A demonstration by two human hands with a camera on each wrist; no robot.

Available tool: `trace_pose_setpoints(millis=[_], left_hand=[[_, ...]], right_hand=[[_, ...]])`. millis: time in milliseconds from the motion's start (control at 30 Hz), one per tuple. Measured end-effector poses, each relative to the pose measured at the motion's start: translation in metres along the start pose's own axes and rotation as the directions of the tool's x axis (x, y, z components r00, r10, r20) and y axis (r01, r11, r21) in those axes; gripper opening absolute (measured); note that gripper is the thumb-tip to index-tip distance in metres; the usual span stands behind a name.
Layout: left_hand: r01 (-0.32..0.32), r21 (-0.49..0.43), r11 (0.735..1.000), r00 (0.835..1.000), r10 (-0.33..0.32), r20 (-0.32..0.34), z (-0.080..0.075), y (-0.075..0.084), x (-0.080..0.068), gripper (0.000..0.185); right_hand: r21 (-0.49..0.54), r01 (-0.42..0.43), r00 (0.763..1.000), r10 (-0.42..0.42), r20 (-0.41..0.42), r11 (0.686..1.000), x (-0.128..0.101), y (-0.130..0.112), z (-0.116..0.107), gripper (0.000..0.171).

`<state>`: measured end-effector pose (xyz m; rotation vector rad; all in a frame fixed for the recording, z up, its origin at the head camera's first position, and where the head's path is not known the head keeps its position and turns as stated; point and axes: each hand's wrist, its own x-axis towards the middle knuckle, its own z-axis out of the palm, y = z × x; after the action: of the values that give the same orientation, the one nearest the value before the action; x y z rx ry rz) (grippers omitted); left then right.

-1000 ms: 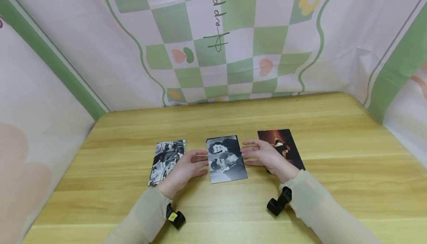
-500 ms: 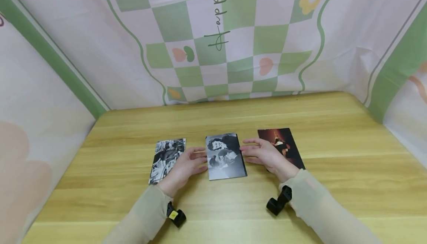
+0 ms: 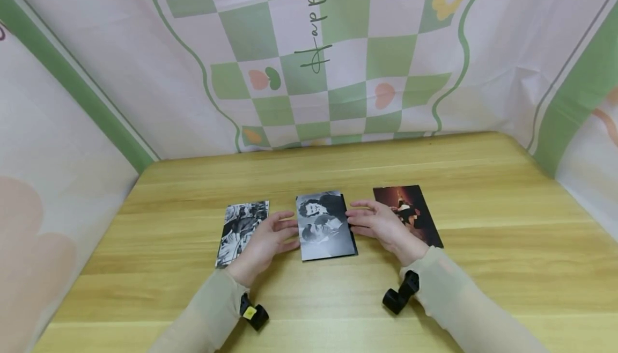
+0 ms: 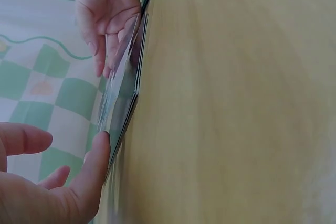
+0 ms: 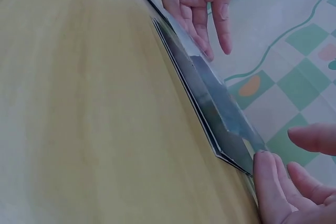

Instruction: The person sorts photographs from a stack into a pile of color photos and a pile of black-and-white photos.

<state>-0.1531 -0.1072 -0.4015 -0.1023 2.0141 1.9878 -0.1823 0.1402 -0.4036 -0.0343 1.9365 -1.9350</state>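
A small stack of photo cards (image 3: 325, 229), topped by a black-and-white portrait of two people, lies between the two hands. Its top card (image 5: 215, 93) looks slightly raised and offset from those beneath. My left hand (image 3: 272, 240) is at the stack's left edge, fingers relaxed; in the left wrist view a digit of the left hand (image 4: 63, 192) meets the edge. At the opposite edge is my right hand (image 3: 383, 227), its fingers loosely extended; in the right wrist view the right hand's fingertips (image 5: 265, 163) touch the card's edge.
Partly behind the left hand lies a black-and-white photo (image 3: 241, 229). A dark red photo (image 3: 415, 213) lies behind the right hand. All rest on a wooden table (image 3: 309, 299), with a green-and-white checked cloth (image 3: 309, 74) hanging along the back.
The top card has shifted slightly left and away from me, so the dark edge of the cards beneath shows on its right. Both hands have moved only a little.
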Motion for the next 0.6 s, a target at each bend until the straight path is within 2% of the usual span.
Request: trace_pose_setpoints(millis=[267, 600], left_hand=[[-0.032, 0.035, 0.999, 0.999, 0.031, 0.036, 0.0001, -0.0016, -0.0007, 0.052], [0.009, 0.048, 0.999, 0.998, -0.006, -0.057, 0.0020, -0.0023, 0.0019, 0.051]], right_hand=[[-0.027, -0.004, 0.999, 0.003, -0.042, 1.000, 0.0016, 0.0017, 0.0040, 0.052], [-0.053, -0.025, 1.000, 0.024, -0.012, 0.998, 0.0006, 0.0023, 0.0068, 0.056]])
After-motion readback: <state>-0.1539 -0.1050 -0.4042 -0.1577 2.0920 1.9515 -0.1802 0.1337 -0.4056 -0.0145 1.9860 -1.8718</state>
